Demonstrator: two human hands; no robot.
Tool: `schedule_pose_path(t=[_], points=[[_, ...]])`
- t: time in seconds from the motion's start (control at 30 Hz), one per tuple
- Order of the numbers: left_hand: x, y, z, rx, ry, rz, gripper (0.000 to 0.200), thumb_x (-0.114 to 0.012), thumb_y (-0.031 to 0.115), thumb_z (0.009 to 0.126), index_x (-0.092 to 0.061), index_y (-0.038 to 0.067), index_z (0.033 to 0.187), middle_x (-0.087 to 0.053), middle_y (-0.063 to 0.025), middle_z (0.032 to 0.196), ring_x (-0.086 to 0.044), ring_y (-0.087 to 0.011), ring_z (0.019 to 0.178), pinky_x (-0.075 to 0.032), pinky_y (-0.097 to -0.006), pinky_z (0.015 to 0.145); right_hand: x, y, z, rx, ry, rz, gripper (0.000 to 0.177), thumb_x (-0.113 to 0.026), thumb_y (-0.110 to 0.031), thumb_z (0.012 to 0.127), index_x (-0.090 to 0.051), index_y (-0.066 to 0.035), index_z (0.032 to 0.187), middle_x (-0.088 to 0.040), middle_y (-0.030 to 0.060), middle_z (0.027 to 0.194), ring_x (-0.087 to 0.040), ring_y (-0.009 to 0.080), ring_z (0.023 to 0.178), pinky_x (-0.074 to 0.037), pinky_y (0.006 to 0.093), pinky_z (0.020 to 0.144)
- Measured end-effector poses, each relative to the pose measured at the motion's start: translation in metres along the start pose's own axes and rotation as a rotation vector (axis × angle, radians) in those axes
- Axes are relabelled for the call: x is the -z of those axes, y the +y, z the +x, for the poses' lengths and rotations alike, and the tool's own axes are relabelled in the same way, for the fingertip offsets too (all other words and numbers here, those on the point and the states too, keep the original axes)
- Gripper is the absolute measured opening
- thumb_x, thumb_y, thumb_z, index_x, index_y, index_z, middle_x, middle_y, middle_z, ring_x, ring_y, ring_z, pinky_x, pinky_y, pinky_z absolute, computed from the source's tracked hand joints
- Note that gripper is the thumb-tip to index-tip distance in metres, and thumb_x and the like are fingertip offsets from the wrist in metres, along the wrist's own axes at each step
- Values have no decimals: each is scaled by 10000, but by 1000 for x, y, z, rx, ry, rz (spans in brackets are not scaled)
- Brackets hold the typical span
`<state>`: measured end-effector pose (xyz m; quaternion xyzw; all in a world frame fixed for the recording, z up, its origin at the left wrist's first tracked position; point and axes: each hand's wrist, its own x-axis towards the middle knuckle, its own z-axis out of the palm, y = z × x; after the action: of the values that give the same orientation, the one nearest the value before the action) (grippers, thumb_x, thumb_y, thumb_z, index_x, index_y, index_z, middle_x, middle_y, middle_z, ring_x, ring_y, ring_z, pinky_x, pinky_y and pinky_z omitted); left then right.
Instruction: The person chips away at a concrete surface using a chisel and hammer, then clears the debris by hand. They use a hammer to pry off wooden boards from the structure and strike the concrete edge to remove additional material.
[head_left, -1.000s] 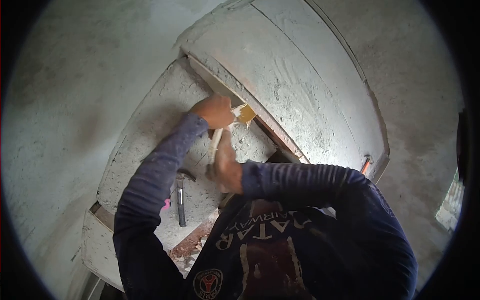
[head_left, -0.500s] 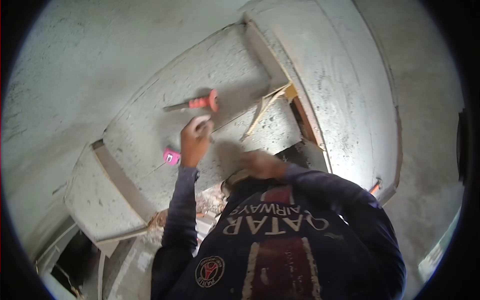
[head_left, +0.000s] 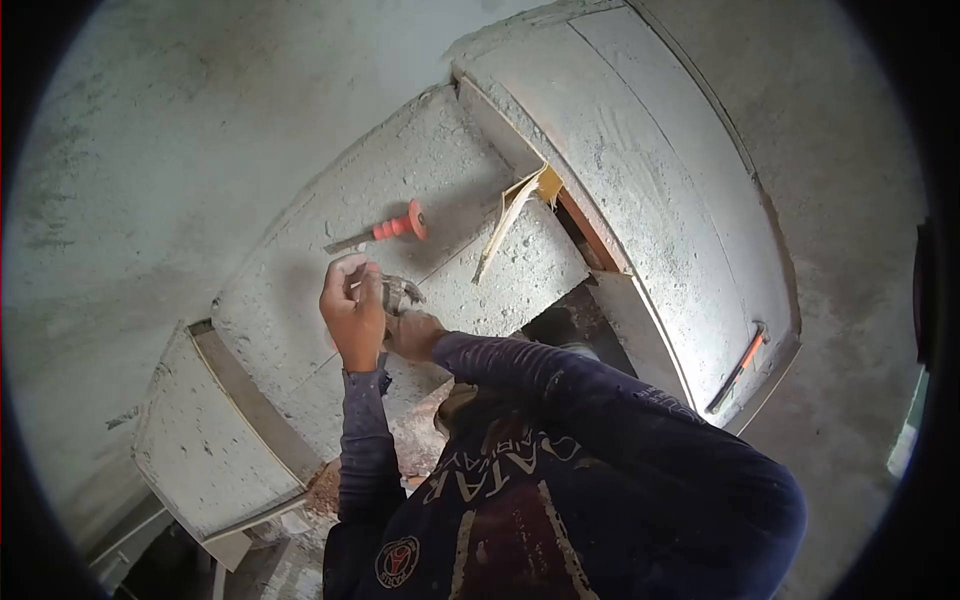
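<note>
Shirt [head_left: 520, 530] txt "QATAR AIRWAYS", creased; R hand [head_left: 415, 336] grips hammer [head_left: 402, 290]; L hand [head_left: 352, 308] curled, contents unclear

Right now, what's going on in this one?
A person is at a rough, gritty grey surface. The right hand appears closed around a claw hammer, near its head. The left hand is just beside it, fingers curled; whether it holds anything is unclear. A red-handled chisel lies on the surface beyond the hands, with a splintered pale strip to its right. Neither hand touches the chisel or strip.
</note>
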<state>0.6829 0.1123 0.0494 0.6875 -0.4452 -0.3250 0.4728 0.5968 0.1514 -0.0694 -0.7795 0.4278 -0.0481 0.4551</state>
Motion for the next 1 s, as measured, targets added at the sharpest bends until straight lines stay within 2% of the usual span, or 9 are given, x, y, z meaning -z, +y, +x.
schedule_pose_path(t=[0.27, 0.33, 0.47, 0.53, 0.63, 0.73, 0.87, 0.93, 1.0], points=[[-86, 54, 67, -266, -558, 210, 399, -648, 294, 890, -596, -14, 1137, -666, -153, 1053, -649, -249, 952, -500, -352, 828, 50, -4, -52, -96, 74, 473, 544, -595, -199, 855, -317, -83, 1308, -596, 299, 856, -592, 499, 823, -438, 554, 760], [-110, 57, 100, -17, -744, 102, 445, -630, 335, 904, -583, 1, 1193, -647, -159, 1125, -634, -242, 1018, -506, -361, 840, 80, -10, -58, -72, 185, 432, 536, -581, -108, 837, -277, -82, 1278, -595, 287, 832, -605, 471, 783, -449, 527, 713], [-116, 59, 159, -223, -846, 90, 433, -602, 355, 920, -593, 15, 1189, -635, -160, 1160, -614, -233, 1067, -495, -352, 872, 165, -30, -86, 84, 261, 456, 506, -565, 12, 850, -229, -79, 1216, -599, 286, 849, -639, 388, 729, -485, 454, 643], [-96, 77, 171, -56, -797, -118, 436, -586, 369, 927, -591, 27, 1197, -628, -159, 1172, -601, -226, 1088, -477, -348, 907, 195, -30, -109, -1, 359, 613, 525, -585, 27, 841, -216, -53, 1205, -606, 253, 834, -610, 444, 728, -470, 460, 684], [-82, 53, 180, 61, -635, -224, 482, -582, 383, 924, -563, 13, 1233, -625, -153, 1183, -596, -231, 1094, -460, -356, 935, 243, -33, -146, -205, 520, 891, 485, -624, -67, 871, -343, -18, 1264, -636, 156, 928, -638, 178, 704, -540, 284, 561], [-123, 50, 119, 62, -739, 192, 611, -644, 411, 870, -523, -42, 1261, -590, -206, 1235, -584, -264, 1126, -456, -383, 953, 266, -8, -145, -253, 730, 1195, 683, -574, -233, 950, -190, -101, 1500, -550, 70, 779, -547, 121, 552, -486, 262, 439], [-182, 40, 55, -83, -805, 549, 540, -700, 310, 815, -561, -74, 1168, -622, -278, 1120, -615, -342, 1075, -490, -418, 909, 264, 58, -122, -359, 787, 1033, 695, -561, -256, 955, -169, -115, 1511, -542, 90, 739, -557, 128, 543, -454, 278, 429], [-188, 36, 42, -210, -744, 761, 372, -672, 180, 801, -585, -69, 1063, -654, -281, 968, -641, -401, 968, -512, -462, 843, 250, 92, -106, -375, 748, 272, 735, -595, -211, 923, -165, -110, 1511, -574, 74, 749, -547, 127, 513, -446, 287, 437], [-181, 19, 40, -315, -658, 705, 267, -632, 112, 805, -585, -57, 1007, -659, -268, 896, -638, -442, 869, -513, -488, 780, 260, 92, -113, -374, 691, 445, 648, -603, -161, 898, -290, -42, 1453, -600, 68, 737, -534, 127, 481, -443, 289, 445]])
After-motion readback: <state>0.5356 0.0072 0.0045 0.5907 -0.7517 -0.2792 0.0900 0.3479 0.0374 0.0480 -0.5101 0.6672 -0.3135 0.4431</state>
